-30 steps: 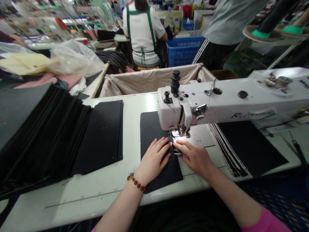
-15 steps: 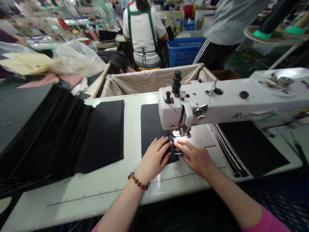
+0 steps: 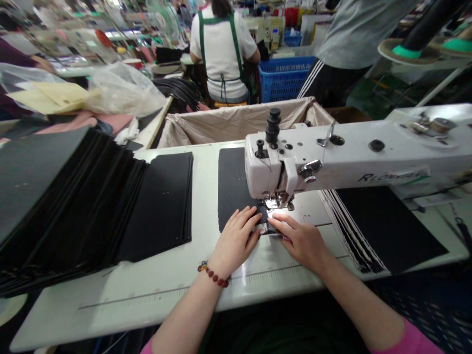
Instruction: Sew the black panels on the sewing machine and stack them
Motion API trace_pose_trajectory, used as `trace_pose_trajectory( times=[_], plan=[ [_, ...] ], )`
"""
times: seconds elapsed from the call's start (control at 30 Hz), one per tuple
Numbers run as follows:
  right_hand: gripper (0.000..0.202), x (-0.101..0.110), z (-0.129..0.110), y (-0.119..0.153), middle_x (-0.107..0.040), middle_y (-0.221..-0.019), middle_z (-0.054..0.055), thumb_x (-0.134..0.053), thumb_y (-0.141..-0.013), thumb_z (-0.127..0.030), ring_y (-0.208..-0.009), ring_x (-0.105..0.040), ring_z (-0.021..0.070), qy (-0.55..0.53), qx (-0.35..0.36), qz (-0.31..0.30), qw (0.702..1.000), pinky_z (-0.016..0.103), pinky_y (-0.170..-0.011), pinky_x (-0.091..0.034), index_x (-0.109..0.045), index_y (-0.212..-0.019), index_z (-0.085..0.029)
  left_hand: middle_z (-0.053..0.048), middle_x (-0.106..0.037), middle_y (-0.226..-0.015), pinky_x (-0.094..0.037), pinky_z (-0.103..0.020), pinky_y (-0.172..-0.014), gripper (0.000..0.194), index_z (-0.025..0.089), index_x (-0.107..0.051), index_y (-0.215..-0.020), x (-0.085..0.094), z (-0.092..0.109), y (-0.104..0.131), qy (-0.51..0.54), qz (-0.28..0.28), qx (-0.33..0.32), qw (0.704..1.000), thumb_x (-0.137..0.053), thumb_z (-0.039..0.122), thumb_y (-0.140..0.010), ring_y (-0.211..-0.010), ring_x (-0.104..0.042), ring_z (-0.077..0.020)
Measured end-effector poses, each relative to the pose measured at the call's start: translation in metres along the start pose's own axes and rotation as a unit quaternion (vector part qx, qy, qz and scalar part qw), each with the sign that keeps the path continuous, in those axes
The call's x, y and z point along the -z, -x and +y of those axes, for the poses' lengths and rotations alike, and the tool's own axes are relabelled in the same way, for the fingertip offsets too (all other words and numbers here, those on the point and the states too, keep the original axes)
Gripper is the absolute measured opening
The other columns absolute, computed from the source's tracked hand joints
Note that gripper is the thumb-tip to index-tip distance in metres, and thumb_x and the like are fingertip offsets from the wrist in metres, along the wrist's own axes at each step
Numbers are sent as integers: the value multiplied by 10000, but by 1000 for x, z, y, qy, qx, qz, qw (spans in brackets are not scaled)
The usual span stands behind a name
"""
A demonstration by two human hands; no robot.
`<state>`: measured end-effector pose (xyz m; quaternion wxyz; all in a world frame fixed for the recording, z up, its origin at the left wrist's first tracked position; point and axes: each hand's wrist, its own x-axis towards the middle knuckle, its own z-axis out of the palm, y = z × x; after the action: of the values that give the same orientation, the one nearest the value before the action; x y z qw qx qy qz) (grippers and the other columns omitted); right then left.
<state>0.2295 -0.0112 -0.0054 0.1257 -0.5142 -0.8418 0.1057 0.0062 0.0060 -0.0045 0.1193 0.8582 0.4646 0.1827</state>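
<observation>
A black flat panel (image 3: 234, 189) lies under the head of the white sewing machine (image 3: 267, 164), its right edge at the lit presser foot (image 3: 275, 201). My left hand (image 3: 238, 238) rests flat on the panel's near part, fingers stretched out and holding nothing. Just right of the panel's edge, my right hand (image 3: 304, 243) points its index finger toward the presser foot. Tucked under its curled fingers is a small metal tool with a pinkish handle (image 3: 285, 238), which looks like thread snips, mostly hidden by the hand.
Stacks of black panels (image 3: 158, 201) fill the table's left side. Right of the needle, under the machine arm, lies another black stack (image 3: 391, 228) with pale edges. A cloth-lined bin (image 3: 210, 129) stands behind the table. Two people work beyond, near a blue crate (image 3: 283, 78).
The black panel has slid away from me under the machine, and its near edge now lies at my fingers. Both hands stay close to the presser foot. The view has shifted slightly.
</observation>
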Motion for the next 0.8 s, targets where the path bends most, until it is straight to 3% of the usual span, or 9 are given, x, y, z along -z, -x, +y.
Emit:
trace_pose_trajectory(
  times=[0.17,0.37,0.8],
  plan=[
    [559,0,1,0,-511,-1420,7,-529,-860,-158,-1042,-642,201,-9,1,3,1000,328,-831,-534,-468,-1393,-319,-52,-441,-1481,-262,-457,-1183,376,221,-477,-1353,-2,-1,-3,-2,3,22,1000,-410,249,-984,-1402,-351,-212],
    [589,-1,2,0,-510,-1421,13,-538,-833,-131,-1050,-639,202,-19,-2,6,1000,336,-889,-521,-472,-1389,-314,-56,-346,-1541,-238,-455,-1189,475,203,-346,-1459,-8,-2,-6,-36,-5,42,998,-379,324,-1000,-1439,-274,-211],
    [557,-1,2,0,-500,-1432,13,-530,-856,-145,-1073,-628,206,-21,0,6,1000,339,-868,-525,-470,-1384,-312,-55,-303,-1557,-249,-456,-1187,525,194,-279,-1498,-10,-2,-7,-92,-5,36,995,-358,345,-1001,-1451,-240,-220]
  ],
)
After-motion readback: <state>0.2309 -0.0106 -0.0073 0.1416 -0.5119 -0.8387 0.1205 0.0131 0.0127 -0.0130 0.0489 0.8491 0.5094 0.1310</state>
